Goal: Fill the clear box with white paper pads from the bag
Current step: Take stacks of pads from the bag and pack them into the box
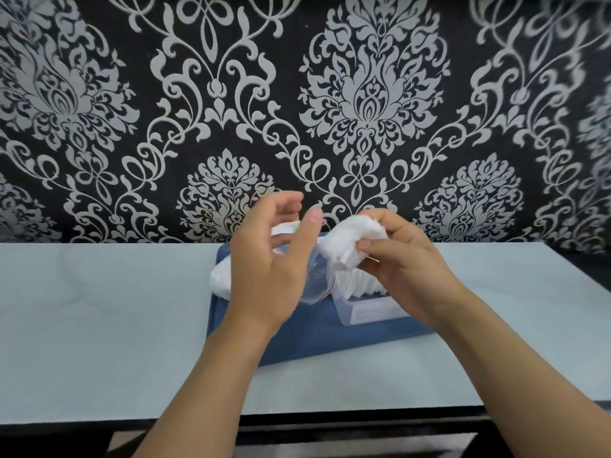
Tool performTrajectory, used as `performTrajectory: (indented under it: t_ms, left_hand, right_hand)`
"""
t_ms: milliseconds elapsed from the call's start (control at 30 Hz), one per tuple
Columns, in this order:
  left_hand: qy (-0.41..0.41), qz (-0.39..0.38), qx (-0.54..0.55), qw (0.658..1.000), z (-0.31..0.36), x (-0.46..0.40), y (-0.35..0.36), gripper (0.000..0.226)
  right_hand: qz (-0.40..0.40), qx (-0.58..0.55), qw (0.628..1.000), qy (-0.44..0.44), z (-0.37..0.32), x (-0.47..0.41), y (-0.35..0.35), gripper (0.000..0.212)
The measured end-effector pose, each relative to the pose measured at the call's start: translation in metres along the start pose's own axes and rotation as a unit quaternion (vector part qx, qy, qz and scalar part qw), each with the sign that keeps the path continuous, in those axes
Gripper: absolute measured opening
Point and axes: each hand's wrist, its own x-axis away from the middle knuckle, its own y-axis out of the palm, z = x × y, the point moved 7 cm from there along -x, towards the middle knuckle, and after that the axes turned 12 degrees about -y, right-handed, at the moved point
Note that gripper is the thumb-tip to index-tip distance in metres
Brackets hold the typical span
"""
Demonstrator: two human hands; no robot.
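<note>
Left hand (264, 259): relaxed by bag (314, 279). Right hand (396, 256): pinches pads (350, 242) (loose bunch); may spill beside box (367, 309).

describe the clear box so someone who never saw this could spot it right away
On the pale table lies a blue mat; the clear box sits on its right half, just below the right hand. Unlike the soft clear bag to its left, it is rigid, straight-walled, with a white label on its front and a row of upright white pads inside.
</note>
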Motion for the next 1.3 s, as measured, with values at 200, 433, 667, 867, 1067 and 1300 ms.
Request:
performTrajectory:
  t_ms: [200, 433, 667, 867, 1067, 1300]
  left_hand:
    - [-0.297, -0.204, 0.207, 0.91, -0.029, 0.019, 0.062, 0.064]
    - [-0.392, -0.321, 0.261, 0.822, -0.038, 0.028, 0.088, 0.051]
    - [-0.408, -0.257, 0.275, 0.832, -0.049, 0.022, 0.089, 0.048]
    - [-0.412, -0.207, 0.28, 0.842, -0.054, 0.02, 0.088, 0.05]
    - [-0.403, -0.196, 0.258, 0.856, -0.054, 0.018, 0.086, 0.045]
    - [-0.389, -0.249, 0.254, 0.85, -0.048, 0.02, 0.09, 0.055]
  right_hand:
    - [0.025, 0.043, 0.999, -0.008, -0.004, 0.0, -0.005, 0.021]
    - [0.01, 0.2, 0.98, -0.004, -0.007, 0.006, -0.018, 0.03]
    - [-0.047, 0.304, 0.946, -0.104, -0.019, 0.015, -0.018, 0.048]
    - [-0.025, 0.329, 0.934, -0.14, -0.026, 0.016, -0.022, 0.036]
    - [-0.02, 0.335, 0.931, -0.142, -0.029, 0.016, -0.024, 0.033]
    - [-0.031, 0.369, 0.916, -0.156, -0.032, 0.016, -0.019, 0.043]
